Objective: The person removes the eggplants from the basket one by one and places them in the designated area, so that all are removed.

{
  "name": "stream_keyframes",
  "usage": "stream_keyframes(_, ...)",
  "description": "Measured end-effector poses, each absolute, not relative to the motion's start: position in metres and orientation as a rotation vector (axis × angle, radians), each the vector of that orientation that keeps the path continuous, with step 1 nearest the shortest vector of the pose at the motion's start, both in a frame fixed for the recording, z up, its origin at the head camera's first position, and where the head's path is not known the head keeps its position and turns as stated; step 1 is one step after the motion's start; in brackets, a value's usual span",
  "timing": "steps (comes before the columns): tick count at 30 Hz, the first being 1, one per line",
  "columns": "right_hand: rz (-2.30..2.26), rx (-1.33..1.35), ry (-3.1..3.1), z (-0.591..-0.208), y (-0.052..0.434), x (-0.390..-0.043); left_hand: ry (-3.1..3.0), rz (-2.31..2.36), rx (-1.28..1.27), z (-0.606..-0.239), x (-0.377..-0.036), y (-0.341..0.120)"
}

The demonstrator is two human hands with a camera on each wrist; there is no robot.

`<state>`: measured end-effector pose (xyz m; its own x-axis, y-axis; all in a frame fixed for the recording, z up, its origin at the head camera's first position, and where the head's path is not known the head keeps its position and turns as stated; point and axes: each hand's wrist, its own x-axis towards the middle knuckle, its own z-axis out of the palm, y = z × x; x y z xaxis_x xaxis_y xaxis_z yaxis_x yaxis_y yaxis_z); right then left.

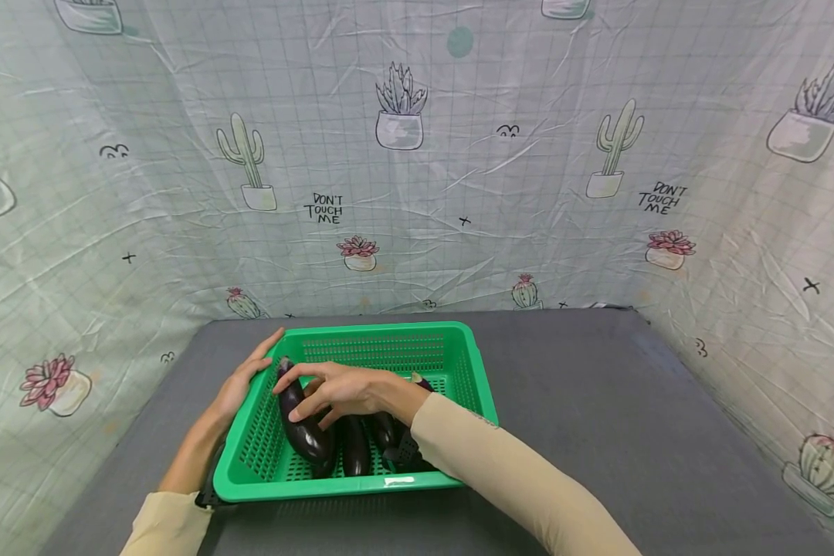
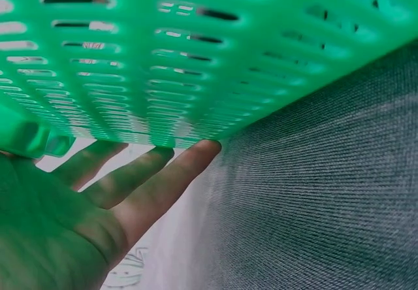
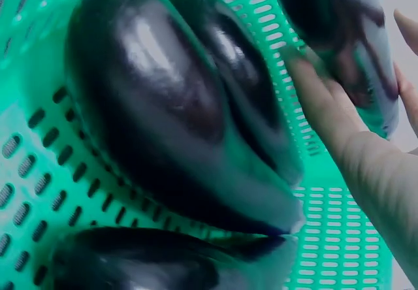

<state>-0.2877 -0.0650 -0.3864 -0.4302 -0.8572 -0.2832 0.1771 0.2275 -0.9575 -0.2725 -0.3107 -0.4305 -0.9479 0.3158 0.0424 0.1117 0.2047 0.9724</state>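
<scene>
My left hand (image 1: 238,386) lies along the left side of the green basket (image 1: 483,386). In the left wrist view its fingers (image 2: 157,189) stretch out straight against the slotted outer wall. Reaching in from the right, my right hand (image 1: 344,388) is over the leftmost eggplant (image 1: 309,439), its thumb to the right and its fingers bent over the top and left side. That eggplant tilts up toward the left wall, stem end raised. The right wrist view shows the same eggplant (image 3: 346,35) between thumb and fingers. Contact of every fingertip is unclear.
Other eggplants lie on the basket floor, among them a large one (image 3: 144,94) and a slimmer one (image 3: 228,55) side by side. My right forearm crosses the basket's right front corner. A grey tabletop (image 1: 584,417) extends to the right, with a printed cloth (image 1: 459,193) behind.
</scene>
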Motion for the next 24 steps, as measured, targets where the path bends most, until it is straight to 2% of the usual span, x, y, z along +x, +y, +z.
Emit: stream_keyframes(24, -1.451, -0.807, 1.647, -0.351, -0.021, -0.295, 2.37, 1.814, 0.464, -0.433, -0.276, -0.31)
